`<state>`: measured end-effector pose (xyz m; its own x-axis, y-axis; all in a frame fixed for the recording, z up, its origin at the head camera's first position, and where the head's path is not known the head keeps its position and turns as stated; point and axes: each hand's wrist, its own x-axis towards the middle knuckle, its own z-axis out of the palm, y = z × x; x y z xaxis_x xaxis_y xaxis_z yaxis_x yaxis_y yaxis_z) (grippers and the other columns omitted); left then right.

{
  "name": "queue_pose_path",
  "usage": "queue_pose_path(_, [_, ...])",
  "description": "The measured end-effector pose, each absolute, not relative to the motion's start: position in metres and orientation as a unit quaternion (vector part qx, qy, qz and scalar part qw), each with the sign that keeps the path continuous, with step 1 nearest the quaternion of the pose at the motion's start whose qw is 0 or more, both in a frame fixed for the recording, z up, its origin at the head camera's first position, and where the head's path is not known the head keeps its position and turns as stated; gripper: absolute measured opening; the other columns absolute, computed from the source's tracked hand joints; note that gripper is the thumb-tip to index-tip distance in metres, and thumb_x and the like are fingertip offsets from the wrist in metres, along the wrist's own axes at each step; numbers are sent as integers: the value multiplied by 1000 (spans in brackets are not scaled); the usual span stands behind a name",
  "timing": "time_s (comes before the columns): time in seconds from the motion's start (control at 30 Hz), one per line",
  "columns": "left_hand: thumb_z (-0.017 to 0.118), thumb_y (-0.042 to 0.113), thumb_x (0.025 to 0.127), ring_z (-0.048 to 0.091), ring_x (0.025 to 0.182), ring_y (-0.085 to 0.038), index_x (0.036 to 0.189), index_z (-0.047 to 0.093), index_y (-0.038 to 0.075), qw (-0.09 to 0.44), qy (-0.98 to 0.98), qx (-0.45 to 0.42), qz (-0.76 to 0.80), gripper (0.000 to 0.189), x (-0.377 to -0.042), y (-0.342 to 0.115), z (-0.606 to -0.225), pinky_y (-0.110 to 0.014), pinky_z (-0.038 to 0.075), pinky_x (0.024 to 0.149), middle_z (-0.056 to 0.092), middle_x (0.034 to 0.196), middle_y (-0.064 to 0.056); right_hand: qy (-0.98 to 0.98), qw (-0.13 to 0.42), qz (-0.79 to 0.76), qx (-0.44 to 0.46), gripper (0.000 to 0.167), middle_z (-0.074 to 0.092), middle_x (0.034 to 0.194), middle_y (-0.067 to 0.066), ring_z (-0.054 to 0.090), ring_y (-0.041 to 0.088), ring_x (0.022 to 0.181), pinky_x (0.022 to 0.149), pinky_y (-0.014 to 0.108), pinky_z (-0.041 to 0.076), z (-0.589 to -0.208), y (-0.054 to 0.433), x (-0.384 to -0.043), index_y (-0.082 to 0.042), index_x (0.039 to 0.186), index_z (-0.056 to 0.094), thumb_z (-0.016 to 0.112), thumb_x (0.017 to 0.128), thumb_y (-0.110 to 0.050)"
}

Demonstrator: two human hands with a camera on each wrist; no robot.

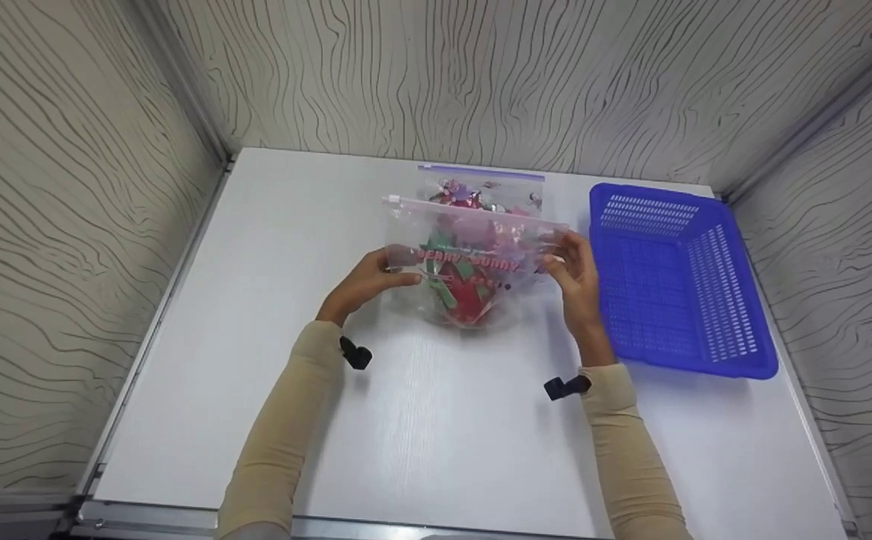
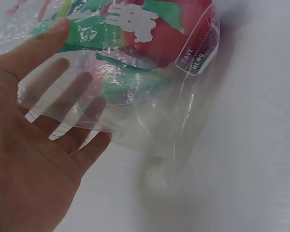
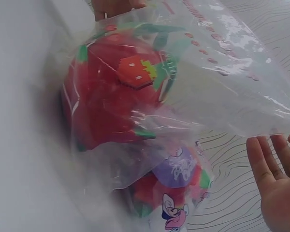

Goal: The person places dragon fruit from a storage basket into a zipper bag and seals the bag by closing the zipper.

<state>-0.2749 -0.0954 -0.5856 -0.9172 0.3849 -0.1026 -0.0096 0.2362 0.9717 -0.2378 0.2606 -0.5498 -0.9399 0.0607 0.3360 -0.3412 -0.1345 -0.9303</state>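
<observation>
A clear zip bag with a pink zip strip and red lettering stands tilted up at the middle of the table. Inside it is a red, round thing with green leaf-like tips, like a toy dragon fruit. My left hand holds the bag's left side, thumb in front and fingers behind the plastic, as the left wrist view shows. At the right edge my right hand holds the bag between thumb and fingers. Behind it lies a second zip bag with a purple strip, partly hidden, with red and green contents.
A blue plastic basket with slotted walls stands to the right, close beside my right hand. The white table meets wood-patterned panels at the back and sides.
</observation>
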Motion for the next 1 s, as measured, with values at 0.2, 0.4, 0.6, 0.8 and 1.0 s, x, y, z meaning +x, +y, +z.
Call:
queue_pose_path(0.2, [83,33,93,54,145,-30,141,65,16,161,749,123,631,55,-270,-94,-594,-48,35,130,64,146,-5,-707,-22,699,105,75,44,157,27,50,31,136,112,39,48,-575,257,-232,0,162,30,66,96,2])
queue_pose_path(0.4, [82,27,94,56,141,-27,142,64,14,153,734,128,650,52,-267,-94,-601,-45,40,126,63,145,-6,-747,-72,655,94,86,41,163,29,44,43,147,123,55,40,-595,249,-231,-1,167,25,70,94,4])
queue_pose_path(0.6, [79,33,98,58,139,-28,142,64,14,144,731,109,658,51,-265,-92,-603,-49,48,119,64,144,-9,-769,32,638,31,44,68,128,17,63,14,116,100,21,56,-606,242,-235,4,141,61,73,98,0])
queue_pose_path(0.8, [74,39,101,54,144,-28,138,70,16,124,752,86,642,43,-266,-91,-606,-53,39,126,67,145,-6,-736,76,673,11,25,70,105,4,68,10,97,85,22,61,-612,241,-235,10,119,68,74,95,5])
queue_pose_path(1.0, [70,37,104,57,142,-25,133,75,18,106,742,90,655,35,-266,-90,-608,-52,41,124,71,141,-2,-694,46,718,-10,15,67,104,4,72,12,94,87,29,64,-616,241,-235,7,114,62,65,99,9])
